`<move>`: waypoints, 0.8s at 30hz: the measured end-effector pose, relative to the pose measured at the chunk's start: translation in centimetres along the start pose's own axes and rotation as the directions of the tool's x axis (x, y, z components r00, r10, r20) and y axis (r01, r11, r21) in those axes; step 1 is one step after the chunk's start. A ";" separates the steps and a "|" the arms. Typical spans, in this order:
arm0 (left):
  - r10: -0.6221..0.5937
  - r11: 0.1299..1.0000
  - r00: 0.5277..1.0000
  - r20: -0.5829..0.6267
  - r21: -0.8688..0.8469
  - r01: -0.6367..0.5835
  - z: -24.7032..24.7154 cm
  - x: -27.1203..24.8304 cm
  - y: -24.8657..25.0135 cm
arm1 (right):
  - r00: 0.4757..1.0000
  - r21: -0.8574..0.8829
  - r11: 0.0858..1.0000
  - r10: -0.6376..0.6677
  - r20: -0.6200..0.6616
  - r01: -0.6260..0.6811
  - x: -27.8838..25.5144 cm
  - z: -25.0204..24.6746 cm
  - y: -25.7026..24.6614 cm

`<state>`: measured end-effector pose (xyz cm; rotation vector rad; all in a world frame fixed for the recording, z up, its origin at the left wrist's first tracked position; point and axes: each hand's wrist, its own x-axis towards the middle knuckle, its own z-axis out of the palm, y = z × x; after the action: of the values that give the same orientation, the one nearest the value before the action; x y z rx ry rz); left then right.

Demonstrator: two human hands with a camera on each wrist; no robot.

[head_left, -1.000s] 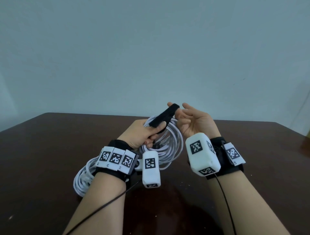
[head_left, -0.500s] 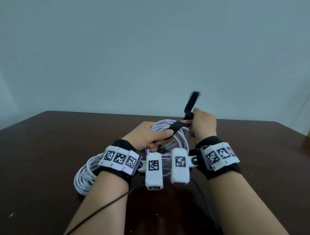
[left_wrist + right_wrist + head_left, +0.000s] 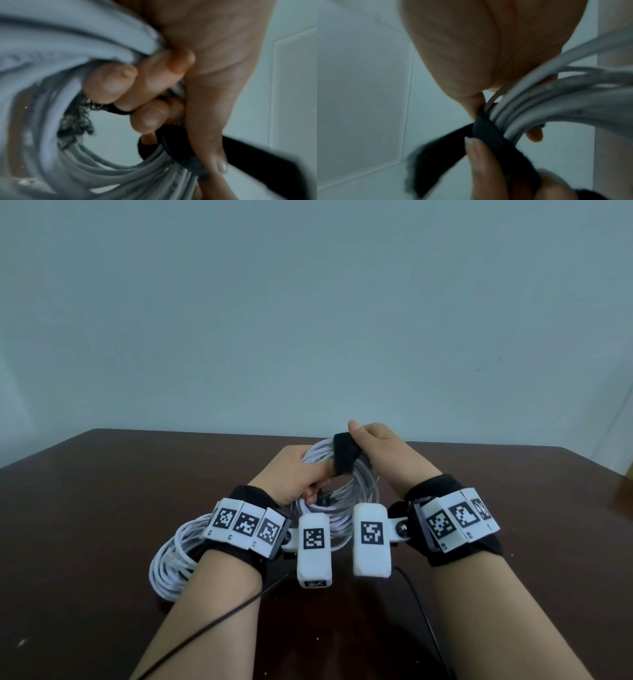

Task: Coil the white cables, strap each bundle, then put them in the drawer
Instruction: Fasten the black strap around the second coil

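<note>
I hold a coil of white cable (image 3: pixel 359 491) upright above the table. My left hand (image 3: pixel 308 470) grips its top left, fingers curled through the loop and thumb lying along the strands. A black strap (image 3: pixel 344 455) wraps over the top of the coil. My right hand (image 3: pixel 370 443) pinches the strap against the cable, just right of the left thumb. The left wrist view shows curled fingers (image 3: pixel 154 83) round the coil (image 3: pixel 51 47). The right wrist view shows the strap (image 3: pixel 488 135) crossing the bundled strands (image 3: pixel 556 101). A second white coil (image 3: pixel 174 559) lies on the table, partly hidden by my left wrist.
The dark brown table (image 3: pixel 102 491) runs back to a plain pale wall (image 3: pixel 308 320). Thin black wires (image 3: pixel 212 621) from the wrist cameras trail over the near part of the table. The table's right edge (image 3: pixel 599 470) slants away at the far right.
The right hand, which held the strap's free end raised above the coil, has brought it down over the top of the bundle. The left hand keeps its grip on the coil.
</note>
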<state>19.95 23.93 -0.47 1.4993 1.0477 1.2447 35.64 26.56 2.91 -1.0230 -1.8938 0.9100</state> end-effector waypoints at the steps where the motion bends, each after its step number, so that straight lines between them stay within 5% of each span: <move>1: 0.000 1.000 1.000 -0.004 -0.011 0.000 0.0 0.0 0.0 | 1.000 -0.022 1.000 -0.002 0.024 0.003 0.0 0.0 0.0; 6: -0.035 0.972 0.999 -0.026 -0.232 0.028 -0.2 -0.3 0.4 | 0.990 -0.061 0.997 -0.038 0.135 0.046 -0.5 -0.3 0.1; 10: -0.078 0.947 0.996 -0.051 -0.315 0.058 -0.2 -0.4 0.7 | 0.966 0.082 0.996 -0.042 0.257 0.021 -0.4 -0.5 0.9; 15: -0.101 0.936 0.994 -0.039 -0.343 0.082 0.3 -0.2 0.8 | 0.980 0.189 0.981 0.007 0.196 -0.045 -0.2 -0.7 1.7; 24: -0.097 0.947 0.988 -0.121 -0.317 0.054 0.7 0.1 0.9 | 0.976 0.039 0.991 0.115 0.184 -0.124 0.1 -0.4 1.9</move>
<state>20.74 23.74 0.41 1.1358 0.9336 1.3997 36.53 27.51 1.50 -1.0637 -1.9634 1.1495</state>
